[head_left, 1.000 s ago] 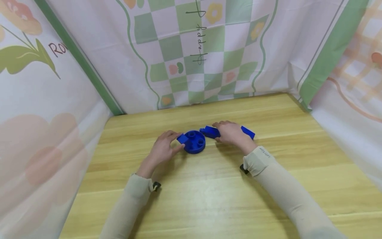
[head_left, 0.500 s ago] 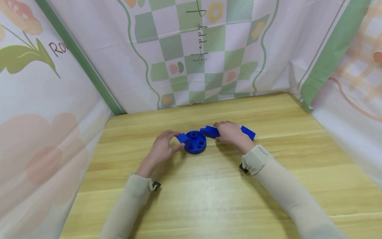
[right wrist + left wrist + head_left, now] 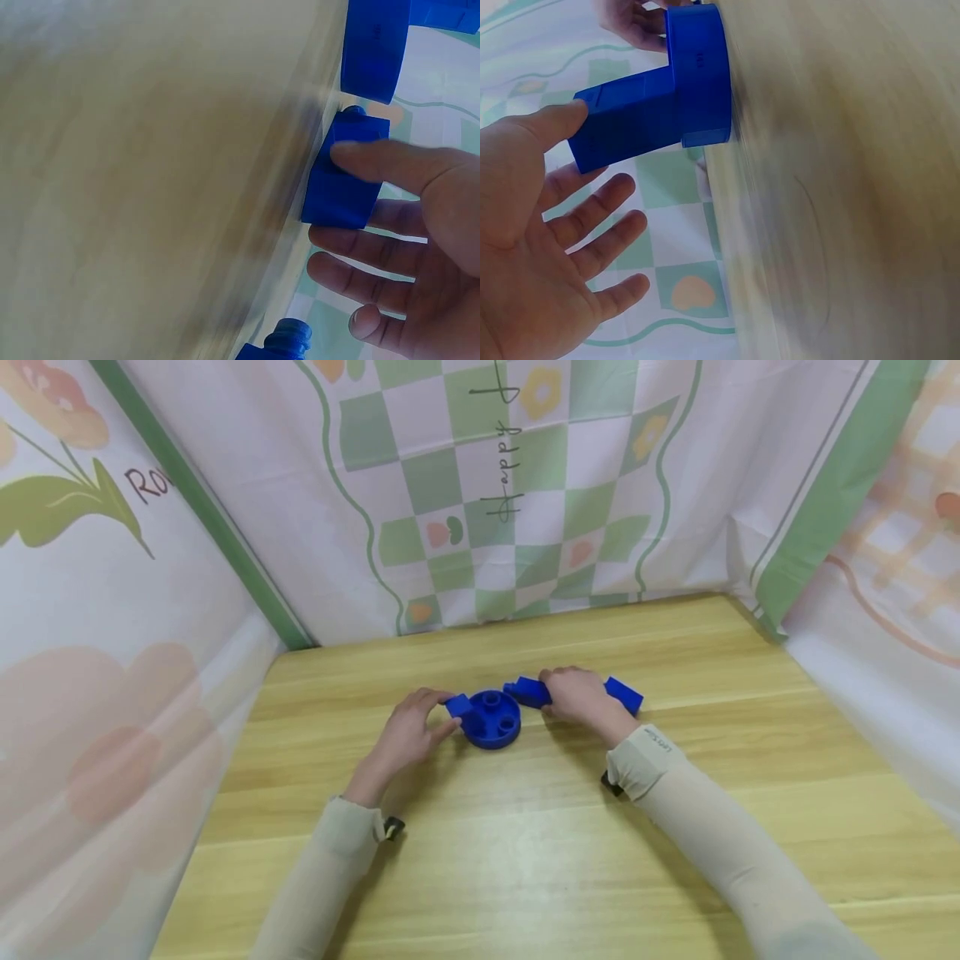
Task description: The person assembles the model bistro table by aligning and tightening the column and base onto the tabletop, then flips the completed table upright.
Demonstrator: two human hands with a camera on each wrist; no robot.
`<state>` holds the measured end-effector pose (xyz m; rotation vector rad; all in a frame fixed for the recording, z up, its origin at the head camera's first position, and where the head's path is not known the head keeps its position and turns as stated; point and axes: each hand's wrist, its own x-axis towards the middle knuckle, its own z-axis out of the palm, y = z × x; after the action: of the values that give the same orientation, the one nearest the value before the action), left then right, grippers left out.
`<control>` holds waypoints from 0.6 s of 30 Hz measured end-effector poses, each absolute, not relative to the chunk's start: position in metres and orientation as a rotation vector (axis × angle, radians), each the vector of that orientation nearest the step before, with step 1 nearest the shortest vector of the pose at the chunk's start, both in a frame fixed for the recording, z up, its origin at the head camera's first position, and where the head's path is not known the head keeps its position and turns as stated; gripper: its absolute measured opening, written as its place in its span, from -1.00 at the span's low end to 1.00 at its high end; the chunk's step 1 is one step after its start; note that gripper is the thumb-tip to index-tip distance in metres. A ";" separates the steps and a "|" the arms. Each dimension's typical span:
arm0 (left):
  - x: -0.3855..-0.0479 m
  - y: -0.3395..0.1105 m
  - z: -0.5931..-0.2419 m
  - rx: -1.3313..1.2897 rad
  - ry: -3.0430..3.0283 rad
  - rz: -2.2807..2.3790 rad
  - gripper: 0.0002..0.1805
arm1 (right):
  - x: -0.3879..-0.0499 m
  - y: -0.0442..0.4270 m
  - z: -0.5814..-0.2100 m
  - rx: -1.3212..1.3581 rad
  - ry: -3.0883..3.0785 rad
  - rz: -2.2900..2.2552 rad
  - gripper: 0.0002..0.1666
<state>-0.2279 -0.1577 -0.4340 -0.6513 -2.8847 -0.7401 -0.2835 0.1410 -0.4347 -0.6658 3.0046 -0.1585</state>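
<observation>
My left hand [image 3: 407,733] pinches an upright blue block [image 3: 459,706] between thumb and index finger. This block [image 3: 626,116] stands at the left side of a round blue base [image 3: 492,742], which has two hollow round studs showing inside. My left hand's other fingers are spread and hold nothing. To the right of the base, my right hand [image 3: 580,695] grips a second blue block [image 3: 345,176], thumb on the near side and fingers behind. A small round knob at its end points toward the base [image 3: 375,52]. A narrow gap separates knob and base.
A third blue block [image 3: 623,695] lies just right of my right hand; its ridged round knob [image 3: 289,337] shows in the right wrist view. Everything rests on a wooden table [image 3: 495,860]. Printed curtains [image 3: 510,485] hang behind and at both sides.
The round base has shifted very slightly right in the head view. Both hands keep their holds on the blue blocks, with hardly any movement.
</observation>
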 end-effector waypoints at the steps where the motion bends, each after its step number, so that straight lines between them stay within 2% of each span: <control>1: -0.228 -0.158 -0.434 -0.653 -2.882 -0.739 -0.46 | -0.284 0.141 -0.435 -0.669 3.006 -0.158 -0.45; 8: -0.228 -0.159 -0.438 -0.644 -2.863 -0.734 -0.46 | -0.283 0.144 -0.436 -0.679 3.015 -0.201 -0.51; 18: -0.228 -0.160 -0.438 -0.652 -2.848 -0.774 -0.45 | -0.284 0.145 -0.431 -0.605 3.027 -0.295 -0.41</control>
<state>-0.2279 -0.1602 -0.4377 -0.6519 -2.8480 -0.7738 -0.2838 0.1451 -0.4309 -0.6052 3.0266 -0.2950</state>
